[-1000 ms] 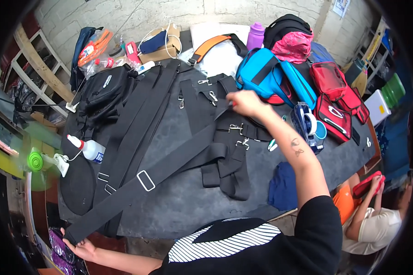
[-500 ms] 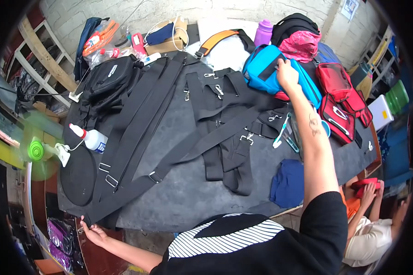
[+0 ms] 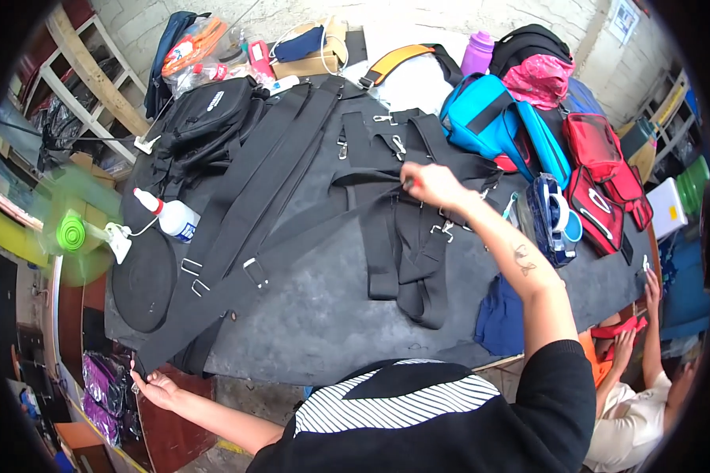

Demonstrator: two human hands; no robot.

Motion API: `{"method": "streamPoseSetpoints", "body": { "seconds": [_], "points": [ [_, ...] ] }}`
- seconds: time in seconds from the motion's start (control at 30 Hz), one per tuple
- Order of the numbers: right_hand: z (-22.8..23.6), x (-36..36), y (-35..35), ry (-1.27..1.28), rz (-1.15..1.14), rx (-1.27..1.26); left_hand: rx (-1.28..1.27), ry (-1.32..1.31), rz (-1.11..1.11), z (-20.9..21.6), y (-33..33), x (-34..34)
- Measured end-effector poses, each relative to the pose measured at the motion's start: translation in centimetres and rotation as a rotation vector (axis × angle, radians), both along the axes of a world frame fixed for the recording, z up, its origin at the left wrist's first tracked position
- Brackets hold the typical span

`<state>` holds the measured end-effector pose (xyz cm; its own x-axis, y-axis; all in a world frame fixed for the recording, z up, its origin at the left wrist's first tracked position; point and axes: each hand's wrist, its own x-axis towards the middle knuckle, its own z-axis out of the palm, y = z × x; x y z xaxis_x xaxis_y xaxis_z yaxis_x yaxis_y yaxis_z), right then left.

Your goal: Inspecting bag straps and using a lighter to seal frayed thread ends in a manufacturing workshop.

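A long black webbing strap [image 3: 308, 226] runs slantwise across the dark table. Its near end is pinched in my left hand [image 3: 158, 390], at the table's front left edge. My right hand [image 3: 435, 188] is closed around the strap at the middle of the table, above a folded pile of black straps [image 3: 383, 272] with metal snap hooks [image 3: 444, 229]. A metal slider buckle [image 3: 255, 272] sits along the strap between my hands. More black straps [image 3: 244, 177] lie side by side to the left, with two metal loops [image 3: 191, 266] near their lower ends.
Black bags [image 3: 209, 126], a white bottle [image 3: 170, 217] and a spinning green fan [image 3: 71, 230] stand left. A blue bag [image 3: 481, 118], red cases [image 3: 596, 197], a clear-sided case [image 3: 551, 229] and navy cloth [image 3: 498, 315] lie right. Another person [image 3: 635, 402] works at lower right.
My right hand has come from the blue bag leftward and nearer, down onto the strap. The slider buckle has shifted slightly away from me. My left hand stays at the table edge.
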<state>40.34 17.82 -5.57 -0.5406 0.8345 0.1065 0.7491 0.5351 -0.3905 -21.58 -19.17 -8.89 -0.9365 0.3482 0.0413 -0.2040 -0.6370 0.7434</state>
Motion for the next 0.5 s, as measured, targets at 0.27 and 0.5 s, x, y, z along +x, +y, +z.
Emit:
{"method": "streamPoseSetpoints", "body": {
  "seconds": [0.27,0.5],
  "points": [
    [15.1,6.4,0.3,0.108,0.418,-1.109,-0.011,-0.157,0.16,0.7,-1.1,-2.2],
    [17.6,13.1,-1.0,0.198,0.166,-1.015,0.084,-0.286,0.307,-4.5,-9.6,-14.4]
  ]
}}
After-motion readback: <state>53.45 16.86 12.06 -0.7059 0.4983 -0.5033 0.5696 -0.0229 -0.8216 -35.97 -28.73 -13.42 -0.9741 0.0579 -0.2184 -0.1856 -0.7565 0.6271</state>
